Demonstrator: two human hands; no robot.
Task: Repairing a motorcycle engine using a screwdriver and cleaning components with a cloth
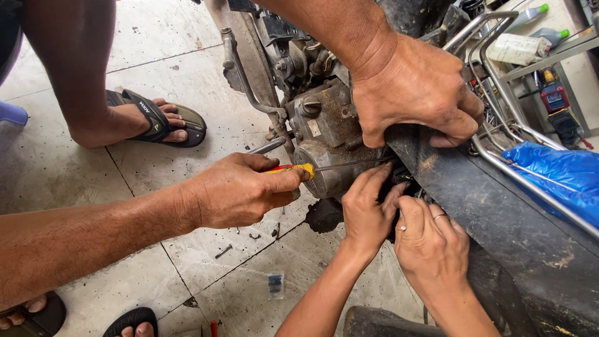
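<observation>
My left hand [367, 211] reaches up from the bottom of the view, its fingers pressed around a small black part [404, 178] tucked between the grey engine case [324, 128] and the black plastic cover [474, 187] of a motorcycle. My right hand [430, 246], with a ring on one finger, curls onto the same black part from the right. Another person's hand [240, 190] holds a red and yellow screwdriver [299, 169] whose shaft points at that spot. A second hand of another person [415, 90] grips the edge of the black cover from above.
A chrome tube rack [499, 134] and a blue plastic sheet [558, 175] lie to the right. Bottles [518, 47] and a red tool [554, 97] sit at the back right. Loose screws [223, 251] dot the concrete floor. Sandalled feet [156, 122] stand at the left.
</observation>
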